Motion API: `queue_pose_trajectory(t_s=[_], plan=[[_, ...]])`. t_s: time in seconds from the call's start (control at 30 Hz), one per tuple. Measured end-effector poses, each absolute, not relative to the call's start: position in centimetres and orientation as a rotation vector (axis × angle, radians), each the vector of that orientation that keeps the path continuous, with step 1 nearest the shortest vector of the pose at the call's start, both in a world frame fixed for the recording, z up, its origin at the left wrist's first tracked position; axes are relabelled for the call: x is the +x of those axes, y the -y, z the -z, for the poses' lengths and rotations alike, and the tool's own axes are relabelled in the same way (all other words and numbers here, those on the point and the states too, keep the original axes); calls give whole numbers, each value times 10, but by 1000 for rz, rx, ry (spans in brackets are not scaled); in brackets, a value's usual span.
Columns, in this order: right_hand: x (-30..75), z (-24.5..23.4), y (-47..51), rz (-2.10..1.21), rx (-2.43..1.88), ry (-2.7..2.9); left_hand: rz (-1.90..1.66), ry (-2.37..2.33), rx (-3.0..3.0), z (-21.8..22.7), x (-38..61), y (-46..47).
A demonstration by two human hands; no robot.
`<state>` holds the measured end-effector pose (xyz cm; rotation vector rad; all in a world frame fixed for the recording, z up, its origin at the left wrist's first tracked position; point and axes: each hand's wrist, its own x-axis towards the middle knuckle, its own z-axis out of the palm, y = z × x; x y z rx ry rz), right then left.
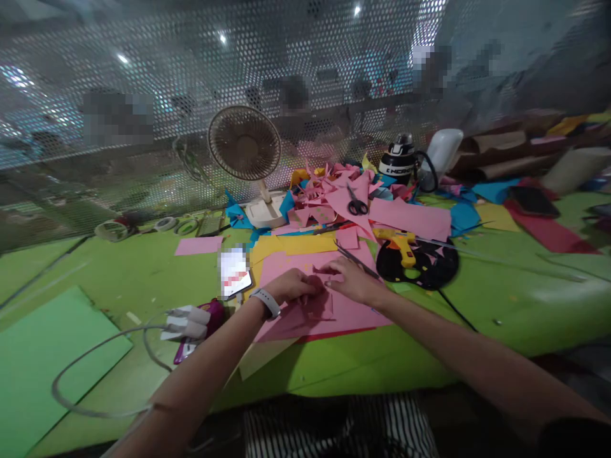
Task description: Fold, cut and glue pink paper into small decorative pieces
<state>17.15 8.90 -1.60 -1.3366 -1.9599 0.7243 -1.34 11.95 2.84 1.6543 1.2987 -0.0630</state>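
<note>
Just beyond the hands (351, 280), scissors (357, 207) lie on pink scraps (337, 198).

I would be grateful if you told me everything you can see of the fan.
The fan has a round, brownish grille, a short pale stem and a cream, plastic-looking base. It stands upright toward the back of the table, before the mesh screen, grille facing the camera. Blue paper appears to touch its base; whether it spins is unclear.

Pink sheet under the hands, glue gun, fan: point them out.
Pink sheet (354, 312), head view: bare lower right.
Glue gun (405, 242), head view: yellow body.
Fan (245, 151), head view: hub.
</note>
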Motion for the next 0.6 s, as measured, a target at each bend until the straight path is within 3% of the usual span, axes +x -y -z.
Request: queue_pose_trajectory(t_s=[0.47,0.6], plan=[[172,17,-89,-740,-1316,1947,72,-1296,1643,-33,-27,-111],[173,19,-89,-764,-1289,1939,-124,-1332,1743,-35,-30,-99]])
